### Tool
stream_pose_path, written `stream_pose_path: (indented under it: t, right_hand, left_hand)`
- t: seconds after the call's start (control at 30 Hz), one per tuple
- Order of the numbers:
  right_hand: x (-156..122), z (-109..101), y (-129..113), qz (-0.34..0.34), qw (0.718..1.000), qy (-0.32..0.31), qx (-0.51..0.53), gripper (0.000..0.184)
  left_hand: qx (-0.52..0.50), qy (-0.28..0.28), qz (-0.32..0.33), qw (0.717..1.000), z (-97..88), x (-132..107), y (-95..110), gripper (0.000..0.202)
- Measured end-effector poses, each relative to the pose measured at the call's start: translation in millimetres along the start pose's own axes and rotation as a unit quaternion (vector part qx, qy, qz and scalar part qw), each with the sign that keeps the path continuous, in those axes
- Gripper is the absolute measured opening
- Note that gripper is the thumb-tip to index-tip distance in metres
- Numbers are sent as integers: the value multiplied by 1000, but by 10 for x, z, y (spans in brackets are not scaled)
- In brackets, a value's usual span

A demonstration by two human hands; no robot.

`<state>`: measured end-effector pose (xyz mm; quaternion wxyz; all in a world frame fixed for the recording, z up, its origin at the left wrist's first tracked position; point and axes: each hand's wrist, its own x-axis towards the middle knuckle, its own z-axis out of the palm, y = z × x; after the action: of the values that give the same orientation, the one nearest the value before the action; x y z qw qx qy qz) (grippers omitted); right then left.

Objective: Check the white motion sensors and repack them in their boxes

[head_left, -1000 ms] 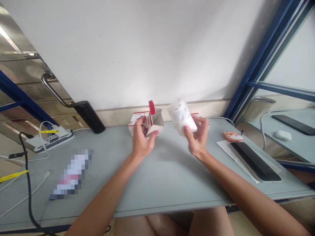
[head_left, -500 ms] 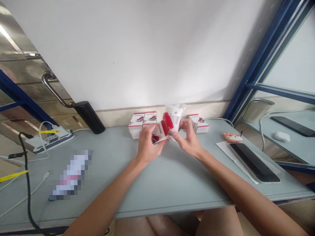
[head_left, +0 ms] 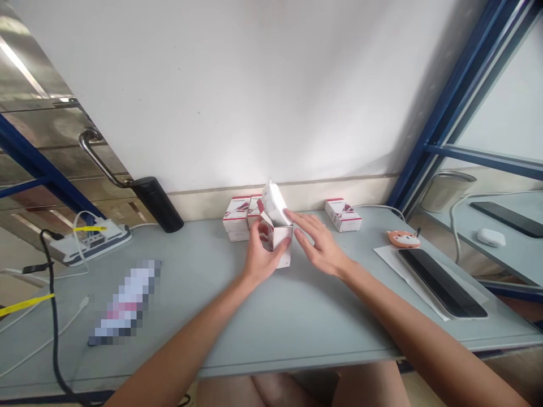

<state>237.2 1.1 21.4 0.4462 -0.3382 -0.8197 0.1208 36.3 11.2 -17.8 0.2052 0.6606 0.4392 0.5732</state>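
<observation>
My left hand [head_left: 262, 253] is closed around a small red-and-white carton [head_left: 280, 243] that stands on the grey table [head_left: 271, 316]. A white item in clear plastic wrap [head_left: 274, 208] sticks up out of the carton's open top. My right hand [head_left: 318, 244] lies just right of the carton with its fingers stretched out flat, the fingertips touching the wrapped item at the carton's mouth. Behind the carton, two matching boxes [head_left: 238, 218] stand side by side against the wall.
Another red-and-white box [head_left: 343, 215] lies at the back right. A phone [head_left: 441, 282] on white paper and a small orange animal-shaped case [head_left: 404, 238] sit at the right. A black cylinder [head_left: 158, 203], a power strip [head_left: 91, 240], cables and a blurred flat packet [head_left: 125, 302] are at the left.
My right hand brought the wrapped item to the carton and pushed it in, then let go and opened flat. The carton came down onto the table in my left hand.
</observation>
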Motion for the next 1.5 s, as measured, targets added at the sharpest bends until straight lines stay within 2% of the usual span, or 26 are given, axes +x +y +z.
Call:
stream_pose_path:
  t: [0.17, 0.3, 0.37, 0.6, 0.83, 1.03, 1.13, 1.33, 1.5]
  right_hand:
    - [-7, 52, 47, -56, 997, 32, -40, 53]
    - [-42, 135, 127, -70, 990, 105, -68, 34]
    - [-51, 156, 135, -69, 987, 117, -87, 24]
    - [-21, 60, 62, -109, 980, 110, -125, 12]
    - [-47, 81, 128, -150, 970, 79, -176, 15]
    - [-58, 75, 84, -114, 981, 146, -63, 46]
    - [-64, 59, 76, -82, 986, 142, -42, 46]
    - [-76, 88, 111, -41, 981, 190, -1, 52]
    - [-73, 69, 43, -47, 985, 163, -15, 39]
  left_hand:
    - [-36, -5, -14, 999, 29, 10, 29, 80]
    - [-54, -42, 16, 998, 39, 1, -8, 87]
    - [-48, -55, 33, 997, 38, -9, -44, 89]
    - [-32, -68, 59, 995, 16, -12, -71, 92]
    - [-26, -82, 69, 994, 5, -6, -93, 94]
    - [-25, -79, 50, 995, 30, -23, -11, 94]
    - [-25, -78, 52, 995, 29, -23, 16, 94]
    - [-20, -81, 76, 994, 25, -18, -44, 96]
    - [-29, -92, 89, 991, 22, -17, -43, 93]
